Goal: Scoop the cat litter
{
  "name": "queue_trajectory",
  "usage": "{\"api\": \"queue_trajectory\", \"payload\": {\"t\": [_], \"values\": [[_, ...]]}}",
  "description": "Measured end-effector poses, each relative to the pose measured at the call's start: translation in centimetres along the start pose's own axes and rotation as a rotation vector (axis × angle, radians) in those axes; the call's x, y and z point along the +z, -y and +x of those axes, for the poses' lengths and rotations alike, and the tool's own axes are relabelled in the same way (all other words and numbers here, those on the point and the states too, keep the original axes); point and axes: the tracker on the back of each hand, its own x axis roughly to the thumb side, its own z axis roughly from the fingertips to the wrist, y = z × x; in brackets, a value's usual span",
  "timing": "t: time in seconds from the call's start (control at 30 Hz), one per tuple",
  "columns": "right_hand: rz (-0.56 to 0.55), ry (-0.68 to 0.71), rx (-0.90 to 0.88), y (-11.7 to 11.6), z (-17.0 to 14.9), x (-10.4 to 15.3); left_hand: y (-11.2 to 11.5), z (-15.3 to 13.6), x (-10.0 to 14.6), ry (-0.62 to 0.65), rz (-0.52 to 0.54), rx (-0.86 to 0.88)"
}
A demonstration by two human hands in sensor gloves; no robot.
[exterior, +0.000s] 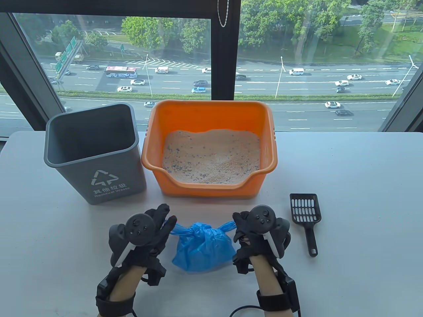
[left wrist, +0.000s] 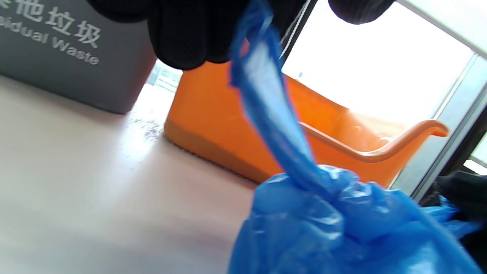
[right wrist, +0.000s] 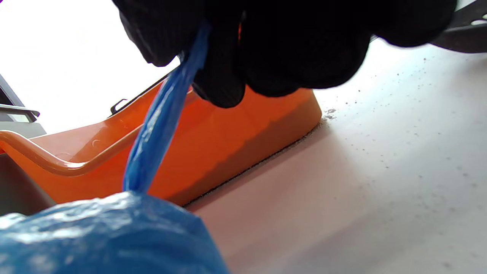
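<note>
A knotted blue plastic bag (exterior: 201,247) sits on the table between my hands. My left hand (exterior: 170,228) pinches its left tail (left wrist: 266,106) and my right hand (exterior: 236,228) pinches its right tail (right wrist: 159,125), both tails pulled taut away from the knot. The orange litter box (exterior: 211,114) stands just behind, filled with pale litter (exterior: 211,155). The black slotted scoop (exterior: 305,211) lies on the table to the right of my right hand, untouched.
A grey waste bin (exterior: 99,185) stands open at the left of the litter box. Fine litter grains are scattered on the table by the box's front corners (right wrist: 331,112). A window is behind the table.
</note>
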Motion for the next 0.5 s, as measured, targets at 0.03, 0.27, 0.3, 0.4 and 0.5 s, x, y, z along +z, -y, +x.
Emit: {"api": "queue_trajectory", "payload": {"t": [0.03, 0.27, 0.3, 0.4, 0.5], "values": [[-0.002, 0.012, -0.011, 0.2, 0.2, 0.2, 0.2, 0.7, 0.2, 0.045, -0.011, -0.007], [-0.044, 0.135, -0.042, 1.2, 2.1, 2.6, 8.1, 4.5, 0.2, 0.163, -0.535, -0.282], [-0.065, 0.172, -0.034, 1.2, 2.5, 3.3, 9.2, 4.4, 0.0, 0.148, -0.573, -0.318], [-0.096, 0.226, 0.019, 1.4, 3.0, 4.4, 10.5, 4.0, -0.4, 0.107, -0.555, -0.383], [-0.116, 0.263, 0.097, 1.3, 3.1, 5.3, 10.5, 3.8, -0.6, 0.098, -0.458, -0.335]]}}
